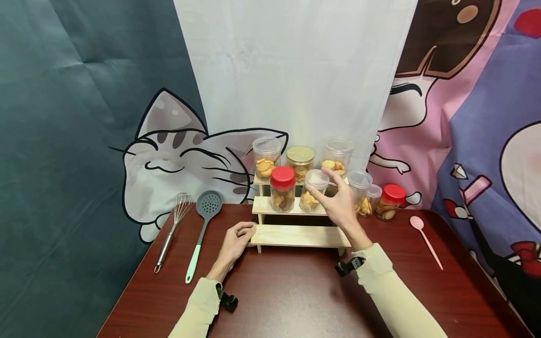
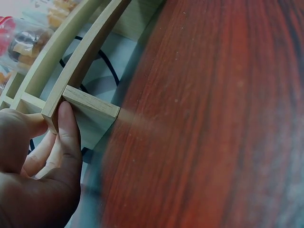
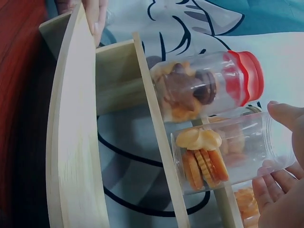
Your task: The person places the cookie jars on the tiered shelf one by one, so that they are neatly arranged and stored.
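1. While the left hand point(image 1: 237, 238) is at the left end of the three-tier wooden shelf point(image 1: 301, 236), its thumb and forefinger pinch the lowest board there, thumb above and forefinger below.
2. The right hand point(image 1: 340, 203) has its thumb and fingers curled around the upper part of a clear-lidded cookie jar point(image 1: 310, 201), grasping it near the lid.
3. This jar is upright on the middle tier of the shelf, at the right of a red-lidded cookie jar point(image 1: 282, 190), and the two stand apart.
4. On the shelf's top tier, a gold-lidded jar point(image 1: 300, 162) stands between two clear cookie jars point(image 1: 265, 166).
5. Just beside the shelf, on its right, are two clear-lidded jars point(image 1: 366, 206) and another red-lidded jar point(image 1: 390, 202); farther right lies a pink spoon point(image 1: 427, 242).
6. To the shelf's left are a slotted turner point(image 1: 202, 239) and, farther, a wire whisk point(image 1: 171, 237).
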### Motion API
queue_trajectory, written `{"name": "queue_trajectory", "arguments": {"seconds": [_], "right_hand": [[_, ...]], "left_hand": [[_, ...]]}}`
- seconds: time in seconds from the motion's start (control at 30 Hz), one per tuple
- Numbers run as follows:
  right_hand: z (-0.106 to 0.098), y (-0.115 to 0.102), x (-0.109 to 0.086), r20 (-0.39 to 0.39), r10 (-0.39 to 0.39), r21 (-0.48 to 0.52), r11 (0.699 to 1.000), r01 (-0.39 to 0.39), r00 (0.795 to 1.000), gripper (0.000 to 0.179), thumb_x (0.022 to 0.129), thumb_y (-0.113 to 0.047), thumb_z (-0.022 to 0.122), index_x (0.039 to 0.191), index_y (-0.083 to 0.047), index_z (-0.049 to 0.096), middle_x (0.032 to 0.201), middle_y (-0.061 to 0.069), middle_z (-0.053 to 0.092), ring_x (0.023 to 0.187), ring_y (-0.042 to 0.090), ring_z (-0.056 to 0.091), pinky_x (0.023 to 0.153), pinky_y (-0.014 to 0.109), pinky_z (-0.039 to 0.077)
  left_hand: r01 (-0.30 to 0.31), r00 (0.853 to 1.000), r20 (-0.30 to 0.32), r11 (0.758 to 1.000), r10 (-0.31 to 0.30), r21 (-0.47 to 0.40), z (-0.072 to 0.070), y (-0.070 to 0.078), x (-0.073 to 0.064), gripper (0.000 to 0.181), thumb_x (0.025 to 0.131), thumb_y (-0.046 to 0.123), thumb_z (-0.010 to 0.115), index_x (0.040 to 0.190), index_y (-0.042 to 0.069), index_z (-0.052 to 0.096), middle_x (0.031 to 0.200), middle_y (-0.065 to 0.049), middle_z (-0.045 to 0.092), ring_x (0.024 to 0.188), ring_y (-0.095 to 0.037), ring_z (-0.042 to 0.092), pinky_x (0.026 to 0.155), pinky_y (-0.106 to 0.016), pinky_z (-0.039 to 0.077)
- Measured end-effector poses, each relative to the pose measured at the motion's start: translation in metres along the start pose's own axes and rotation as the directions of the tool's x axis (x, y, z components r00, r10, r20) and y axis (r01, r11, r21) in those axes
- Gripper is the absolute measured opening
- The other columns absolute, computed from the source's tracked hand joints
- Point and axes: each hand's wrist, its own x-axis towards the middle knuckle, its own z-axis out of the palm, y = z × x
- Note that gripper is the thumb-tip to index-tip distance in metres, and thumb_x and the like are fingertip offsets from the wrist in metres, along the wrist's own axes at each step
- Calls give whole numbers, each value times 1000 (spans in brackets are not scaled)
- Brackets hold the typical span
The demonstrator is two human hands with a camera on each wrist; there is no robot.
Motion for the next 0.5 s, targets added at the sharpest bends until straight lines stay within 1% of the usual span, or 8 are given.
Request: {"name": "queue_trajectory", "arguments": {"seconds": [0.03, 0.07, 0.13, 0.23, 0.3, 0.4, 0.5], "right_hand": [[1, 1, 1, 2, 3, -2, 1000, -3, 1000, 70, 89, -30, 93, 151, -20, 62, 137, 14, 69, 103, 38, 75, 76, 18, 56], [2, 1, 1, 3, 7, -9, 1000, -7, 1000, 70, 89, -32, 93, 151, -19, 62, 137, 14, 69, 105, 38, 75, 78, 21, 57], [4, 1, 2, 0, 17, -36, 999, -17, 1000, 72, 89, -36, 92, 153, -19, 61, 139, 13, 70, 109, 38, 75, 87, 32, 59], [6, 2, 2, 8, 30, -57, 998, -29, 1000, 77, 90, -38, 91, 156, -16, 58, 143, 14, 68, 115, 40, 72, 100, 50, 58], [8, 2, 2, 23, 36, -53, 998, -35, 999, 79, 91, -37, 90, 158, -15, 56, 147, 15, 66, 120, 42, 71, 105, 57, 55], [8, 2, 2, 37, 46, -49, 998, -44, 998, 81, 90, -37, 91, 159, -16, 54, 151, 16, 63, 125, 44, 69, 108, 59, 56], [7, 3, 1, 47, 48, -44, 998, -46, 998, 82, 91, -36, 90, 161, -16, 52, 157, 16, 59, 130, 43, 67, 110, 58, 56]], "left_hand": [[0, 1000, -1, 1000, 0, 0, 0, 0, 0, 32, 106, 18, 73, 132, 0, 73, 115, -20, 78, 89, -11, 71, 73, -21, 61], [1, 1000, -1, 1000, -1, -2, 0, 0, 0, 32, 106, 18, 73, 132, -1, 73, 115, -20, 78, 89, -11, 71, 73, -22, 62], [1, 1000, 5, 1000, -1, -10, 0, 0, 1, 32, 106, 18, 73, 132, -1, 72, 116, -20, 78, 89, -11, 72, 73, -22, 62], [2, 1000, 14, 1000, -1, -24, 0, 0, 0, 33, 106, 17, 72, 133, -2, 71, 117, -21, 78, 89, -11, 72, 74, -24, 64], [0, 1000, 21, 999, 1, -32, 0, 1, 0, 34, 107, 17, 71, 135, -3, 70, 117, -22, 77, 89, -11, 73, 75, -25, 65], [-4, 1000, 24, 1000, 5, -29, 0, 1, 0, 35, 107, 16, 71, 136, -4, 69, 116, -22, 77, 89, -10, 73, 75, -26, 66], [-3, 1000, 23, 1000, 3, -26, 0, 0, 0, 35, 107, 16, 70, 136, -3, 69, 115, -22, 77, 88, -10, 73, 75, -26, 65]]}}
